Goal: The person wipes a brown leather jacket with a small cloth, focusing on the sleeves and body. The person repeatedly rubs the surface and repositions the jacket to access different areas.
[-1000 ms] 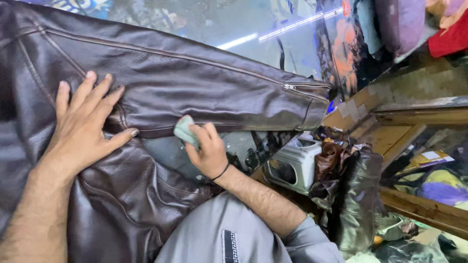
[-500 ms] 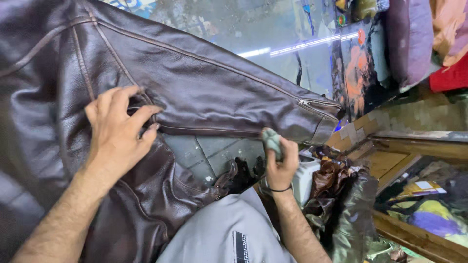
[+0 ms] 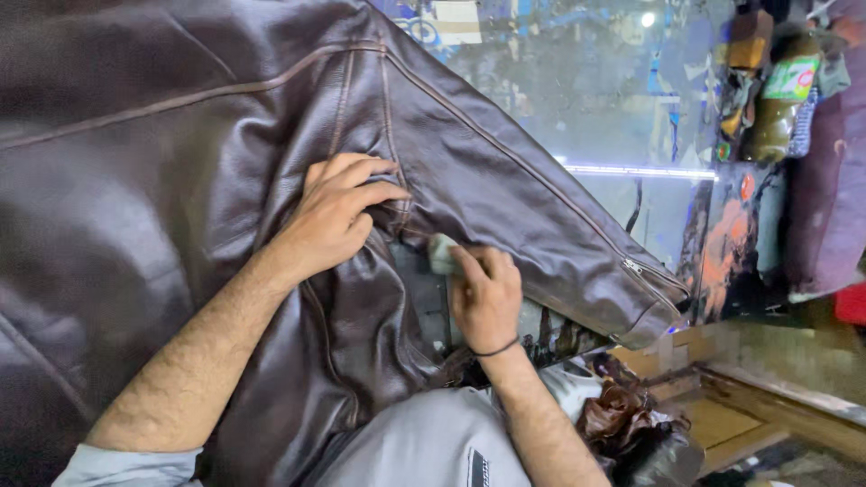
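A dark brown leather jacket [image 3: 135, 180] lies spread over a glass counter, its sleeve [image 3: 541, 225] stretching to the right with a zipped cuff. My left hand [image 3: 338, 212] grips a fold of leather at the armpit seam, fingers curled into it. My right hand [image 3: 487, 293] holds a small pale green-grey pad [image 3: 442, 252] and presses it against the underside of the sleeve near the armpit. A thin black band circles my right wrist.
The glass counter top [image 3: 613, 99] reflects lights and colours at the upper right. A bottle with a green label [image 3: 780, 99] and dark cloth items stand at the far right. A wooden ledge [image 3: 776, 397] and crumpled brown leather [image 3: 631, 424] lie lower right.
My left hand went from lying flat on the jacket to gripping the armpit seam. My right hand with the pad moved out along the sleeve, then back toward the armpit.
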